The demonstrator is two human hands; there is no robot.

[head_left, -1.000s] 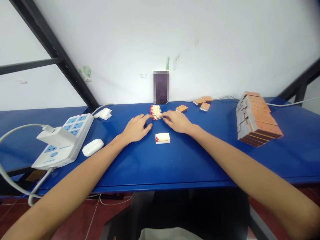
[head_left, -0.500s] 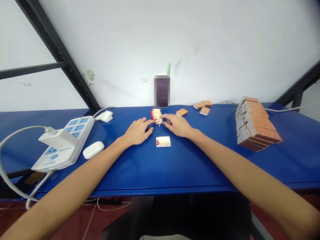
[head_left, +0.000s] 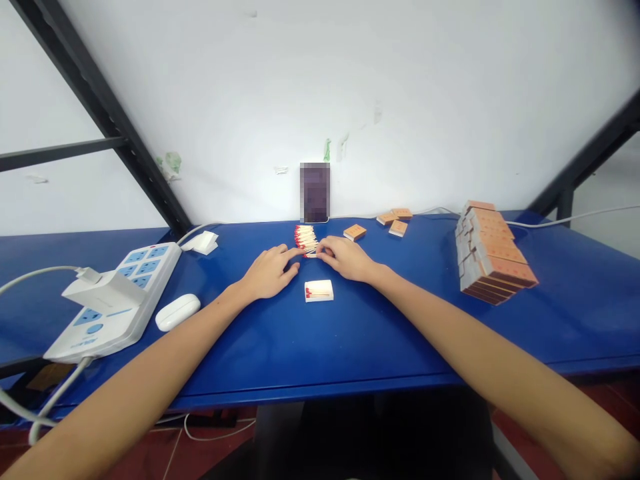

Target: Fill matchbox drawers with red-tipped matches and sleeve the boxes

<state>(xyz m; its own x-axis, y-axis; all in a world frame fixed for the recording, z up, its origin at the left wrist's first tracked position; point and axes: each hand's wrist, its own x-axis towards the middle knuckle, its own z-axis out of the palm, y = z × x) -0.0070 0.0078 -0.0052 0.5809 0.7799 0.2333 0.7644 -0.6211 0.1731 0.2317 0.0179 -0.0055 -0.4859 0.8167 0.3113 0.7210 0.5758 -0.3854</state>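
Observation:
A loose pile of red-tipped matches (head_left: 305, 237) lies on the blue table (head_left: 350, 333) near the wall. My left hand (head_left: 270, 272) rests palm down with its fingers reaching to the near edge of the pile. My right hand (head_left: 344, 257) meets it from the other side, fingertips pinched on a few matches at the pile's near end. An open white matchbox tray (head_left: 319, 291) holding a few matches lies just in front of both hands.
A stack of orange matchboxes (head_left: 493, 263) stands at the right. A few loose matchboxes (head_left: 393, 223) lie near the wall beside a propped phone (head_left: 315, 193). A white power strip (head_left: 113, 297) with a plugged adapter and a white earbud case (head_left: 177, 312) sit at the left.
My head has tilted, so the scene sits lower and shifted left. Both hands stay at the match pile; the right fingers have closed in on its near end.

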